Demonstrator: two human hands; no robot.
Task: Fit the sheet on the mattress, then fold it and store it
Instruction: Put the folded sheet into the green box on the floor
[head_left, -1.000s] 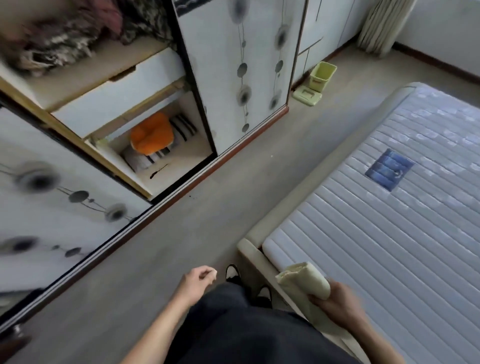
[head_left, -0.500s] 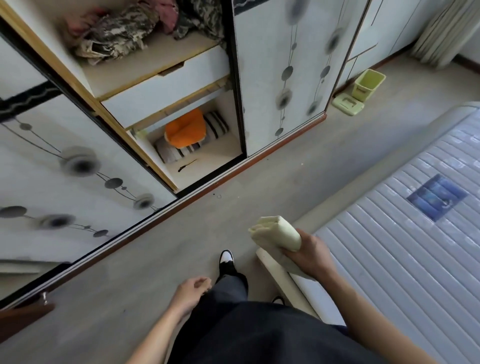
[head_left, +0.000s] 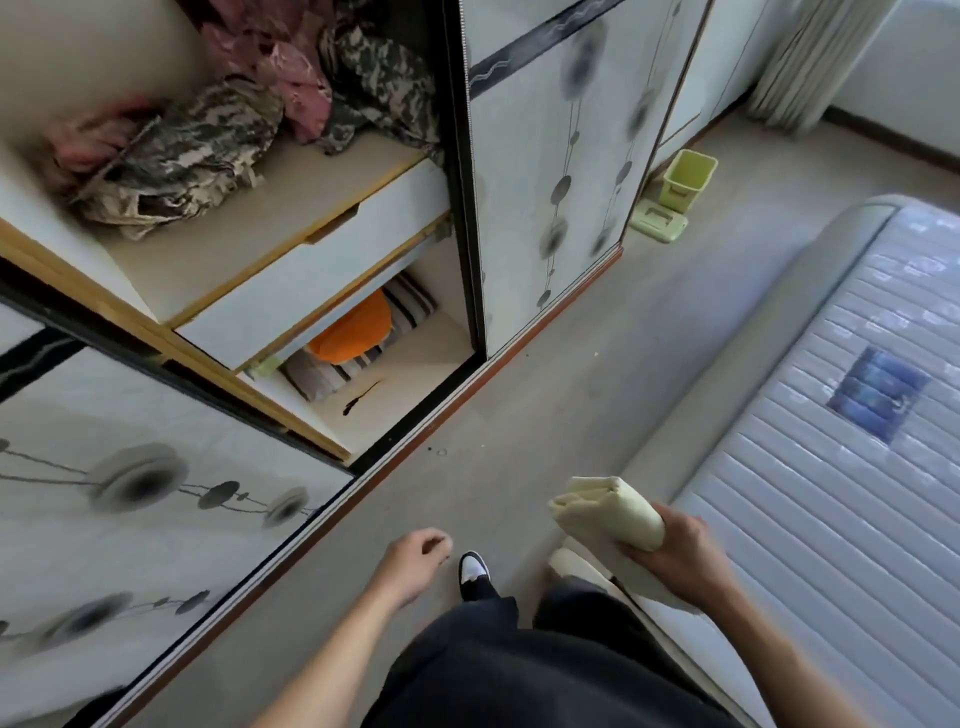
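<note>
**Folded sheet in right hand, wardrobe open**

Bedroom floor (head_left: 545, 415), grey, runs btwn a wardrobe on the left and a bed on the right. Mattress (head_left: 831, 493) is bare, quilted in stripes, w/ a blue label (head_left: 878, 395) on top; its far and right parts are cut off by the frame edge. Right hand (head_left: 675, 551) grips the folded sheet (head_left: 608, 514), pale yellow, fingers curled round its lower end, over the floor just beside the mattress corner. Underside of the bundle is hidden by the hand. Left hand (head_left: 415, 561) hangs over the floor w/ fingers loosely curled, nothing in it.

Wardrobe is open in the middle: upper shelf (head_left: 249, 228) carries a heap of camo and pink clothes (head_left: 218, 140), blurred, can't tell item from item. Below it a white drawer front (head_left: 322, 265). Bottom compartment shows an orange cushion (head_left: 353, 332) on a striped pillow (head_left: 337, 374), both partly hidden under the drawer. Sliding doors (head_left: 550, 156) w/ dot pattern are motion-blurred. Green bin (head_left: 688, 179) stands by the far door, its lid (head_left: 657, 223) flat on the floor beside it. One shoe (head_left: 474, 571) shows; dark trousers hide the other.
</note>
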